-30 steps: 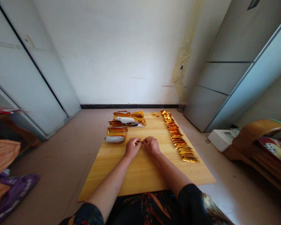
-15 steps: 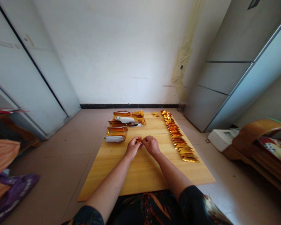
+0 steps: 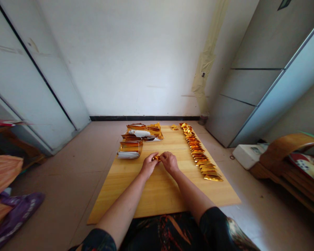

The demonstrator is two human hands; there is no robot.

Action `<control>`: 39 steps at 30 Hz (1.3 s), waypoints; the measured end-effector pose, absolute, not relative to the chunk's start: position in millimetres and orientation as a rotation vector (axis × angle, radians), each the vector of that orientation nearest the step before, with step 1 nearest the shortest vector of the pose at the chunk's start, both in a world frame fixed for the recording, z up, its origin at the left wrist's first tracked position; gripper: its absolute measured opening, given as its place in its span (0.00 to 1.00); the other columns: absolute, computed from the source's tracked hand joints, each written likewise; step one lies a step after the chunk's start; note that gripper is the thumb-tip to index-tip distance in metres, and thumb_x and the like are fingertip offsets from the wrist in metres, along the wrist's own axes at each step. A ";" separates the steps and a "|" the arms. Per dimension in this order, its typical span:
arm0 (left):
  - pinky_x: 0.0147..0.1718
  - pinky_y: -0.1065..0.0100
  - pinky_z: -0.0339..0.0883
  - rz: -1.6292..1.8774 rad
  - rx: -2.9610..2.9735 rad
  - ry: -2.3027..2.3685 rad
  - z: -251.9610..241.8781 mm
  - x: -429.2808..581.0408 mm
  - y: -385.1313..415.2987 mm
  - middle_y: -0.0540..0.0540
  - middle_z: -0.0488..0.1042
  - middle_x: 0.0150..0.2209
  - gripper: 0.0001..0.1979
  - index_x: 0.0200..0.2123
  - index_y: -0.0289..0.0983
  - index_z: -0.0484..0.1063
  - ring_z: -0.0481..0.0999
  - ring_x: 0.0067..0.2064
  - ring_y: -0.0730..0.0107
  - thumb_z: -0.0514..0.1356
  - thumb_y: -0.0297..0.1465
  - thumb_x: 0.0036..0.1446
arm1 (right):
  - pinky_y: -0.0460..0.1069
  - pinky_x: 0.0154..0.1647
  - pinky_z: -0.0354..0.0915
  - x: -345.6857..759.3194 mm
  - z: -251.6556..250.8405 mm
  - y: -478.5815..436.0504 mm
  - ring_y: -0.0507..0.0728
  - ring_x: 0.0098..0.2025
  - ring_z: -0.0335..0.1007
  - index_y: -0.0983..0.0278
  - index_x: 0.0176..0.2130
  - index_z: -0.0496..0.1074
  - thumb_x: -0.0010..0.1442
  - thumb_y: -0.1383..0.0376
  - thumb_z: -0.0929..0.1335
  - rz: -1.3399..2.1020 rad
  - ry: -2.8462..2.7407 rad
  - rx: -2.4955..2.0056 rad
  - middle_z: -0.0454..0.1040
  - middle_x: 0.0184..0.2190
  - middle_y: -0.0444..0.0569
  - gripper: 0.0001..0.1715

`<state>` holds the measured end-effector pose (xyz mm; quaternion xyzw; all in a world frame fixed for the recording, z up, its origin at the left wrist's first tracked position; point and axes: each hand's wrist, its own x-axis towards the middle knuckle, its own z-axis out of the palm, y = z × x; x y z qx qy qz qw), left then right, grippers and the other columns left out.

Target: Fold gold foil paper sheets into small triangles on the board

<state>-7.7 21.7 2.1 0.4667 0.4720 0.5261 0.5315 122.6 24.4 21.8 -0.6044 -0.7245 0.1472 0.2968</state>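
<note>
Between my two hands, over the middle of the wooden board (image 3: 162, 195), is a small piece of gold foil paper (image 3: 156, 158). My left hand (image 3: 148, 165) pinches it from the left, and my right hand (image 3: 169, 161) grips its right end; the fingers hide part of it. Along the board's right side runs a row of folded gold foil pieces (image 3: 201, 157), overlapping one another. Stacks of gold foil sheets with white backs (image 3: 131, 149) lie at the far left. A small loose gold piece (image 3: 174, 127) rests near the far edge.
A white wall (image 3: 136, 62) with a black skirting stands beyond the board. To the right are a grey refrigerator (image 3: 246, 83), a white box (image 3: 246, 155) and a wooden seat (image 3: 279, 167). Orange and purple bags (image 3: 18, 209) lie at the left, near a pale cabinet (image 3: 23, 76).
The gold foil between my fingers has turned slightly and shows more of its shiny face. Both hands stay in nearly the same place.
</note>
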 end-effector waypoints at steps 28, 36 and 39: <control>0.43 0.67 0.69 1.203 1.134 1.153 -5.5 -10.3 26.4 0.40 0.77 0.43 0.24 0.48 0.31 0.72 0.76 0.40 0.64 0.63 0.27 0.44 | 0.45 0.34 0.59 126.9 10.5 31.2 0.53 0.33 0.68 0.62 0.30 0.74 0.54 0.68 0.66 0.478 -1.773 -1.512 0.75 0.30 0.46 0.05; 0.40 0.67 0.69 1.216 1.074 1.141 -7.7 -11.7 29.4 0.41 0.78 0.39 0.25 0.48 0.31 0.71 0.77 0.37 0.65 0.64 0.29 0.44 | 0.45 0.36 0.62 131.2 4.7 32.6 0.52 0.34 0.69 0.63 0.34 0.74 0.51 0.69 0.68 0.541 -1.743 -1.438 0.75 0.31 0.46 0.07; 0.39 0.67 0.69 1.199 1.104 1.143 -4.9 -9.9 27.9 0.42 0.78 0.39 0.24 0.47 0.31 0.72 0.76 0.38 0.65 0.64 0.28 0.42 | 0.45 0.36 0.62 131.0 5.5 32.4 0.52 0.33 0.69 0.62 0.30 0.75 0.51 0.67 0.69 0.532 -1.765 -1.425 0.74 0.30 0.45 0.03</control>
